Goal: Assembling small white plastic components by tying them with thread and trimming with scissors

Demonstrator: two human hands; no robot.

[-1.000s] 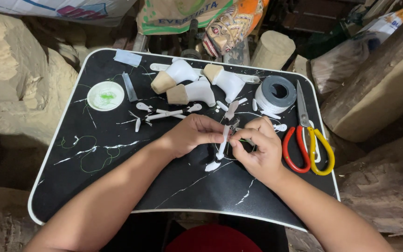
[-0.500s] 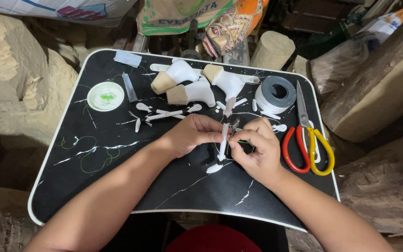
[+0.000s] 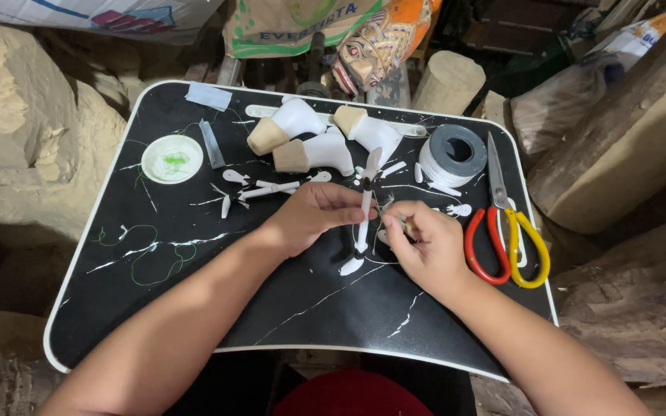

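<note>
Fingers of the left hand (image 3: 314, 216) pinch a slim white painted piece (image 3: 364, 202) upright near the tray (image 3: 117, 323) centre; the right hand (image 3: 422, 246) grips something small beside it. Too much pressure could likely snap the thin piece.

Carving workshop: rough wood blocks (image 3: 28, 115) ring a black tray (image 3: 156, 308).

Even overhead light, soft shadows, sharp focus on the black tray (image 3: 156, 308), dim edges slightly bent.
</note>
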